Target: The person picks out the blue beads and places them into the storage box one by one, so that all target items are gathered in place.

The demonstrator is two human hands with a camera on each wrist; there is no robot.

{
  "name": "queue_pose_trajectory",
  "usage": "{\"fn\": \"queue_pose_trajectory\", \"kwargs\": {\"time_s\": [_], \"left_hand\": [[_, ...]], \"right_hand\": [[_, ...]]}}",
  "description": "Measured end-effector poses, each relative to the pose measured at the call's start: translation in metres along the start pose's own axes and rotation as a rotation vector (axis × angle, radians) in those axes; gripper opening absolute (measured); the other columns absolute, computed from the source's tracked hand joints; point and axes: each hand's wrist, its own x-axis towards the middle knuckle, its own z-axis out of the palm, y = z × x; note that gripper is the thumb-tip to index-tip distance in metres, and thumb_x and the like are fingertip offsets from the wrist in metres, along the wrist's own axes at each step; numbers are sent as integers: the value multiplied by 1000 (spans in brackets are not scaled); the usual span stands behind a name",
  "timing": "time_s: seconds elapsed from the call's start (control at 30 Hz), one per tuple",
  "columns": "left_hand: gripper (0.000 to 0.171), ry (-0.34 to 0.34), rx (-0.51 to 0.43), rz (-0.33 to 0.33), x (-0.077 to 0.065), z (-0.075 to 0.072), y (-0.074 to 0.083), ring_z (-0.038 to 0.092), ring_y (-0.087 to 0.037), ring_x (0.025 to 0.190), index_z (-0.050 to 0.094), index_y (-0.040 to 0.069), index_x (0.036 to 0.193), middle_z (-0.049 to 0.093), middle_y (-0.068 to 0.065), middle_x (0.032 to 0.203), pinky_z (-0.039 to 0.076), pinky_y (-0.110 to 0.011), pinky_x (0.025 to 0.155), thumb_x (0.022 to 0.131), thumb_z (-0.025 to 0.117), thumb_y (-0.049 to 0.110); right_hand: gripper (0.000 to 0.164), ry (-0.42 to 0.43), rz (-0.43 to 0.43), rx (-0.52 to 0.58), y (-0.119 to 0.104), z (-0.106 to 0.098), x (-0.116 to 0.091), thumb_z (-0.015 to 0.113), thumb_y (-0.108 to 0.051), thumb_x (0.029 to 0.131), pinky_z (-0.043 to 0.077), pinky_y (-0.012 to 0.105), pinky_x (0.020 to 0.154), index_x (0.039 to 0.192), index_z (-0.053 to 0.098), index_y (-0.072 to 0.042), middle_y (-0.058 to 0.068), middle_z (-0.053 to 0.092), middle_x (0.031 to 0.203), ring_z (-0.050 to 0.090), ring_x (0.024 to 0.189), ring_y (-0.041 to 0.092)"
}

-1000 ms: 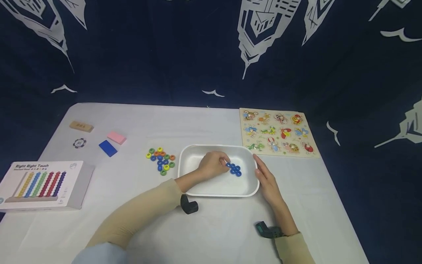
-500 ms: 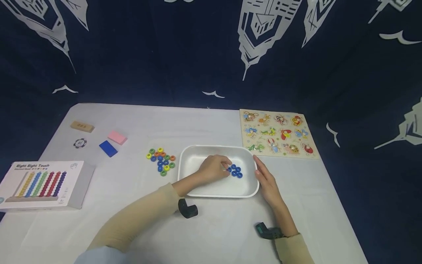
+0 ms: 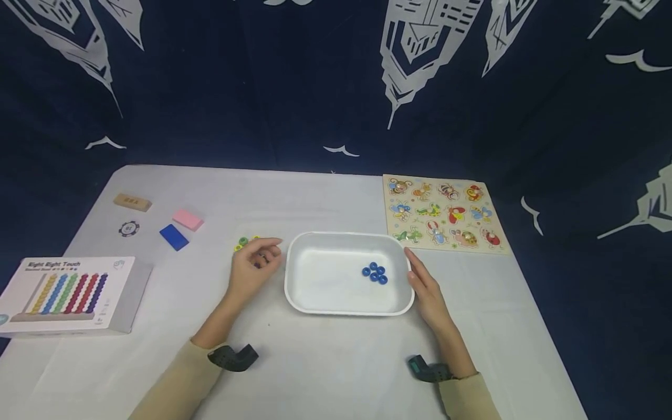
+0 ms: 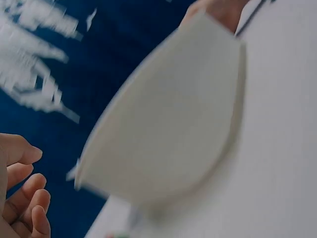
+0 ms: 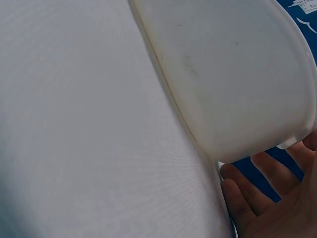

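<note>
My left hand (image 3: 251, 269) hovers over the loose beads left of the tray, its fingers loosely bent. Nothing shows between the thumb and fingers of that hand (image 4: 25, 191) in the left wrist view. Most of the colourful bead pile is hidden under it; a few green and yellow beads (image 3: 242, 241) peek out behind. The white rectangular tray (image 3: 315, 309) holds several blue beads (image 3: 374, 276) in its right half. At the tray's right end rests my right hand (image 3: 429, 297), fingers fairly straight along the rim; in the right wrist view its fingers (image 5: 277, 173) spread by the tray's outer wall.
A wooden insect puzzle board (image 3: 446, 213) lies behind the tray at right. On the left are a boxed toy (image 3: 79, 296), a blue block (image 3: 174, 237), a pink block (image 3: 188, 220), a wooden block (image 3: 132, 202) and a round chip (image 3: 129, 228). A dark patterned curtain (image 3: 262, 87) hangs behind.
My left hand has let go of a blue bead among the others in the tray, then moved left out of the tray to above the bead pile. The right hand has stayed at the rim.
</note>
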Motion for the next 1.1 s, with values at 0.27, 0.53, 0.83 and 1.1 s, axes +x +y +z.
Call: {"fn": "queue_pose_trajectory", "kwargs": {"time_s": [0.27, 0.53, 0.83, 1.1], "left_hand": [[29, 243, 107, -160, -7, -45, -59, 51, -5, 66, 64, 3, 100, 61, -7, 79, 42, -12, 54, 72, 71, 4], [28, 273, 234, -212, -10, -48, -79, 50, -7, 60, 66, 11, 98, 58, -1, 77, 42, -13, 50, 71, 72, 11], [28, 208, 577, -156, -8, -40, -86, 45, -10, 58, 67, 11, 97, 55, 2, 70, 33, -22, 53, 70, 73, 17], [25, 232, 542, -133, -7, -38, -77, 47, -9, 65, 67, 12, 97, 56, 2, 79, 36, -21, 55, 72, 72, 17]], "right_hand": [[45, -10, 20, -8, -27, -1, -9, 35, -21, 95, 19, 47, 106, 139, 28, -21, -2, 22, 146, 18, 135, 23], [45, -1, 9, -15, -29, -2, -11, 35, -18, 95, 21, 42, 106, 139, 29, -18, -1, 23, 146, 19, 134, 22], [45, 8, 5, -7, -28, -3, -10, 35, -17, 95, 22, 42, 106, 139, 29, -19, 0, 23, 146, 19, 134, 22], [43, 6, -13, 1, 6, 0, 0, 36, -27, 95, 23, 41, 105, 136, 28, -37, -10, 22, 145, 20, 134, 17]]}}
